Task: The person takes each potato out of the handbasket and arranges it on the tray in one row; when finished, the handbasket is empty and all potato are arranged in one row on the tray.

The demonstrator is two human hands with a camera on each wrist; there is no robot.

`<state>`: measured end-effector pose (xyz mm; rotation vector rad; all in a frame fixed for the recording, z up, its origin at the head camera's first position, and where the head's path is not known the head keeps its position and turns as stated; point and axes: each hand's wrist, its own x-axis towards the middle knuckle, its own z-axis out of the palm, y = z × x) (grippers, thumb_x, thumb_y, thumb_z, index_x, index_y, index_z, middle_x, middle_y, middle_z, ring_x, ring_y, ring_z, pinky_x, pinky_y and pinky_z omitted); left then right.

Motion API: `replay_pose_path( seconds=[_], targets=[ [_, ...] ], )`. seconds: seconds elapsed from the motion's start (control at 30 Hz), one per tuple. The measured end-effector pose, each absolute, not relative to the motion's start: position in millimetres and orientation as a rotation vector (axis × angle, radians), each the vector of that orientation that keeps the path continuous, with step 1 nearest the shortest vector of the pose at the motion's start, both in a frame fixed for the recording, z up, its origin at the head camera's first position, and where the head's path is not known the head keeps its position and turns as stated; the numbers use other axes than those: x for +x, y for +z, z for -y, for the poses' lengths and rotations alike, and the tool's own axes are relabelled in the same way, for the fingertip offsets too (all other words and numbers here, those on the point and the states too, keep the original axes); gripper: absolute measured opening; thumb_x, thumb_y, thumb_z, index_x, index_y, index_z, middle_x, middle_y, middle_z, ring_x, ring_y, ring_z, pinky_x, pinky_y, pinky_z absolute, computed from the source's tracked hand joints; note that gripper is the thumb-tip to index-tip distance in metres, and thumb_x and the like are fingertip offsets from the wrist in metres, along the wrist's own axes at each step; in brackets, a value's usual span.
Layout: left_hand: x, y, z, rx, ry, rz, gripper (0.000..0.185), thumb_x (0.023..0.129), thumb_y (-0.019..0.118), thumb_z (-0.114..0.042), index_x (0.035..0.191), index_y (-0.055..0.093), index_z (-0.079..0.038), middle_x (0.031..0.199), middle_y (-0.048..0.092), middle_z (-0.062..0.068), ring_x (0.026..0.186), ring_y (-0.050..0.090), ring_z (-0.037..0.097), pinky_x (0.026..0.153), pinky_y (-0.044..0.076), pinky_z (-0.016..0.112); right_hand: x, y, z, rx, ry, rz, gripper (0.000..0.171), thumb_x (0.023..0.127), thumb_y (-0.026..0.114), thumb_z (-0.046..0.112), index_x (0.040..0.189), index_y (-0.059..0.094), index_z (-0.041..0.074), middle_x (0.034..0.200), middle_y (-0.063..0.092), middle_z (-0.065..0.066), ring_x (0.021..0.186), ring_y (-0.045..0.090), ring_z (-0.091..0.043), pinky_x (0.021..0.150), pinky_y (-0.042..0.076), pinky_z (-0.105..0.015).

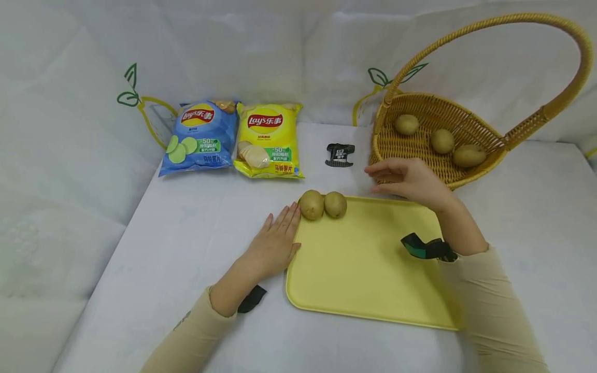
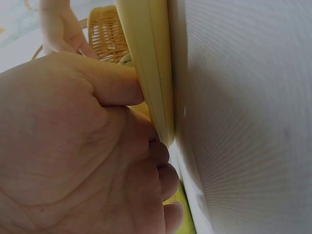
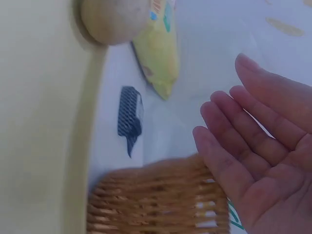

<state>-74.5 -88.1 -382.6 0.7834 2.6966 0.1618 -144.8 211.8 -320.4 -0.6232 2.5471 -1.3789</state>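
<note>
Two potatoes, a left one [image 1: 311, 205] and a right one [image 1: 335, 204], sit side by side at the far left corner of a yellow tray [image 1: 364, 264]. My left hand [image 1: 272, 243] rests along the tray's left edge, fingers straight; in the left wrist view its thumb touches the tray's rim [image 2: 151, 63]. Above the tray's far side, by the front of a wicker basket [image 1: 471, 111], hovers my right hand [image 1: 412, 181]. The right wrist view shows its palm bare and fingers loosely bent. Three potatoes [image 1: 442, 141] lie inside the basket.
A blue chip bag [image 1: 200, 137] and a yellow chip bag [image 1: 269, 140] lie at the back left. Between them and the basket is a small black packet [image 1: 340, 155]. The basket's tall handle [image 1: 522, 20] arches up at the right. White cloth hangs behind.
</note>
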Motion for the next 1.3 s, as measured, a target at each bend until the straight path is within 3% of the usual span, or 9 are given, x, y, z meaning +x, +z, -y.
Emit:
replay_pose_path(
  seconds=[0.2, 0.37, 0.7, 0.93, 1.0, 1.1, 1.2, 1.27, 1.3],
  targets=[
    [-74, -385, 89, 0.79, 0.172, -2.705, 0.067, 0.101, 0.041, -0.03, 0.15, 0.008, 0.002, 0.157, 0.0, 0.014, 0.144, 0.001, 0.025, 0.114, 0.008, 0.047, -142, -309, -229, -0.534, -1.384, -2.628, 0.031, 0.084, 0.071, 0.006, 0.113, 0.066, -0.001, 0.109, 0.068, -0.004, 0.098, 0.064, -0.007, 0.075, 0.051, -0.017],
    [-74, -384, 89, 0.788, 0.158, -2.7, 0.067, 0.101, 0.041, -0.03, 0.15, 0.007, 0.002, 0.157, -0.001, 0.013, 0.144, 0.001, 0.025, 0.114, 0.007, 0.046, -141, -302, -244, -0.447, -1.373, -2.692, 0.033, 0.085, 0.071, 0.011, 0.115, 0.066, 0.0, 0.111, 0.067, 0.0, 0.097, 0.063, -0.003, 0.075, 0.05, -0.014],
    [-73, -384, 89, 0.792, 0.173, -2.697, 0.067, 0.101, 0.041, -0.03, 0.15, 0.007, 0.002, 0.157, 0.0, 0.014, 0.143, 0.001, 0.026, 0.113, 0.008, 0.047, -154, -298, -285, -0.323, -1.251, -2.78, 0.034, 0.087, 0.069, 0.011, 0.118, 0.064, 0.0, 0.104, 0.062, 0.02, 0.091, 0.06, 0.007, 0.07, 0.048, -0.011],
    [-73, -385, 89, 0.798, 0.168, -2.706, 0.067, 0.101, 0.041, -0.03, 0.15, 0.007, 0.002, 0.157, 0.0, 0.014, 0.144, 0.001, 0.026, 0.113, 0.008, 0.047, -171, -296, -324, -0.222, -1.013, -2.826, 0.036, 0.091, 0.064, 0.024, 0.122, 0.062, 0.006, 0.099, 0.055, 0.031, 0.09, 0.048, 0.017, 0.069, 0.041, -0.006],
    [-73, -385, 89, 0.796, 0.168, -2.704, 0.067, 0.101, 0.041, -0.03, 0.15, 0.007, 0.002, 0.157, 0.0, 0.014, 0.144, 0.001, 0.026, 0.113, 0.008, 0.047, -177, -296, -333, -0.176, -0.924, -2.838, 0.04, 0.09, 0.064, 0.029, 0.123, 0.061, 0.006, 0.097, 0.055, 0.032, 0.087, 0.046, 0.018, 0.07, 0.04, -0.009],
    [-73, -385, 88, 0.793, 0.159, -2.703, 0.067, 0.101, 0.04, -0.031, 0.15, 0.006, 0.002, 0.157, -0.001, 0.013, 0.143, 0.0, 0.025, 0.114, 0.007, 0.047, -185, -296, -342, -0.143, -0.784, -2.849, 0.046, 0.09, 0.064, 0.033, 0.125, 0.058, 0.005, 0.104, 0.061, 0.018, 0.09, 0.05, 0.008, 0.078, 0.043, -0.026],
    [-74, -386, 88, 0.789, 0.157, -2.704, 0.068, 0.101, 0.04, -0.031, 0.15, 0.006, 0.002, 0.157, -0.001, 0.013, 0.144, 0.0, 0.026, 0.114, 0.007, 0.047, -191, -296, -348, -0.142, -0.706, -2.831, 0.048, 0.091, 0.062, 0.033, 0.127, 0.055, 0.001, 0.12, 0.06, -0.013, 0.105, 0.055, -0.021, 0.085, 0.041, -0.05],
    [-74, -387, 88, 0.784, 0.158, -2.703, 0.068, 0.101, 0.04, -0.031, 0.15, 0.005, 0.001, 0.157, -0.002, 0.013, 0.144, 0.0, 0.025, 0.114, 0.007, 0.047, -193, -297, -350, -0.152, -0.678, -2.819, 0.049, 0.092, 0.06, 0.032, 0.127, 0.053, -0.001, 0.127, 0.05, -0.03, 0.11, 0.049, -0.042, 0.086, 0.036, -0.061],
    [-74, -387, 88, 0.781, 0.159, -2.702, 0.068, 0.102, 0.04, -0.031, 0.15, 0.005, 0.001, 0.157, -0.002, 0.013, 0.144, 0.0, 0.025, 0.114, 0.006, 0.047, -195, -298, -352, -0.156, -0.667, -2.812, 0.049, 0.093, 0.06, 0.031, 0.128, 0.053, -0.002, 0.128, 0.047, -0.033, 0.111, 0.046, -0.048, 0.087, 0.035, -0.062]
  ],
)
